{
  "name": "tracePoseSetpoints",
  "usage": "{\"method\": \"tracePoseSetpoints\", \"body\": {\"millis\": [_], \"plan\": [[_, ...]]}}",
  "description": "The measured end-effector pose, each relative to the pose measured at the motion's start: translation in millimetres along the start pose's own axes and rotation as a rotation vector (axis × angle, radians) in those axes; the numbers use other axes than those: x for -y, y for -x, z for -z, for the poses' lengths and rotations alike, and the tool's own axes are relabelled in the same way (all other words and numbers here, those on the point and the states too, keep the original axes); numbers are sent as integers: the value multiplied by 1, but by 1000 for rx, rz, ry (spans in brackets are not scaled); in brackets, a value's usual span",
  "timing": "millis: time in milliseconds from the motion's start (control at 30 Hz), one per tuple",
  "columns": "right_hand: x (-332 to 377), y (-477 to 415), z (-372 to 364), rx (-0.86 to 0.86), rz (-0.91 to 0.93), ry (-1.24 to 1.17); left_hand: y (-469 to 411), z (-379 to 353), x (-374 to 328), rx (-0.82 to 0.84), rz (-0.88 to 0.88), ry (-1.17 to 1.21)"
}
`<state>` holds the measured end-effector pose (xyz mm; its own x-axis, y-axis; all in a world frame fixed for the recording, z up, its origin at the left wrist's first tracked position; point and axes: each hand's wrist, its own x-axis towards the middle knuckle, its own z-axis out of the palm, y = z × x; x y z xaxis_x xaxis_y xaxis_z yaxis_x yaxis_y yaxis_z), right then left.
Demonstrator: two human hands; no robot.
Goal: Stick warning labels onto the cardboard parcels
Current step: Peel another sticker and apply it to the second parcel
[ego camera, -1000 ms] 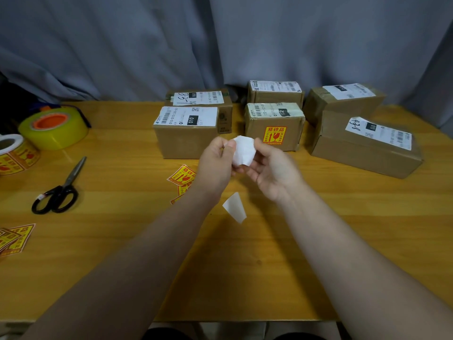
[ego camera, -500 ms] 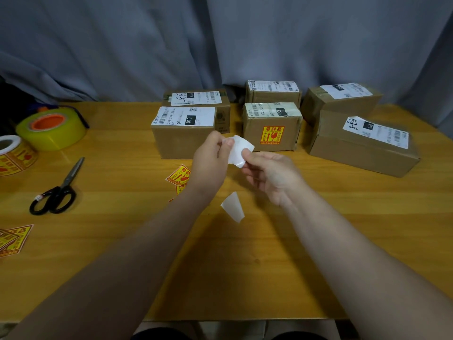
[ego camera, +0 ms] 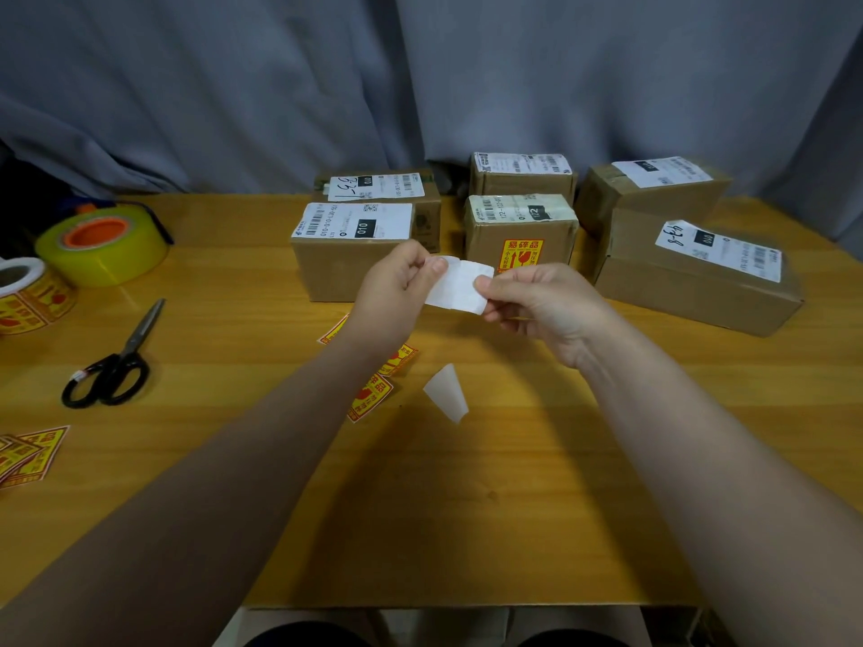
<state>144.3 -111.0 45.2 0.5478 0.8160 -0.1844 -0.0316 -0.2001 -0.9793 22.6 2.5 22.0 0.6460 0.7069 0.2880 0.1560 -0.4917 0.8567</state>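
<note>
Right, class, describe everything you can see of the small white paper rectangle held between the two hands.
The small white paper rectangle is thin, plain on the side facing the camera, with rounded corners and a slight bend. It is held in the air above the wooden table. The left hand pinches its left end, the right hand its right edge. Its far side is hidden.
</note>
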Motion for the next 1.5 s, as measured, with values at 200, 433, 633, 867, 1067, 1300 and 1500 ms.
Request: {"method": "tracePoseSetpoints", "body": {"millis": [200,433,633,867,1067,1300,1500], "plan": [[0,1,5,-3,-11,18,-1,1,3,13,31,-31],[-1,-1,10,18,-32,7,-1,7,7,17,62,-55],[-3,-3,11,4,-45,-12,-1,10,9,13,92,-71],[-5,-2,10,-25,-46,-18,-2,11,15,-9,103,-83],[5,2,52,-294,1,-194,-1,71,78,-349,332,-159],[-6,-2,9,-185,59,-204,13,21,23,-73,-54,-427],[-22,8,3,-162,43,-193,35,3,14,273,-176,-712]]}}
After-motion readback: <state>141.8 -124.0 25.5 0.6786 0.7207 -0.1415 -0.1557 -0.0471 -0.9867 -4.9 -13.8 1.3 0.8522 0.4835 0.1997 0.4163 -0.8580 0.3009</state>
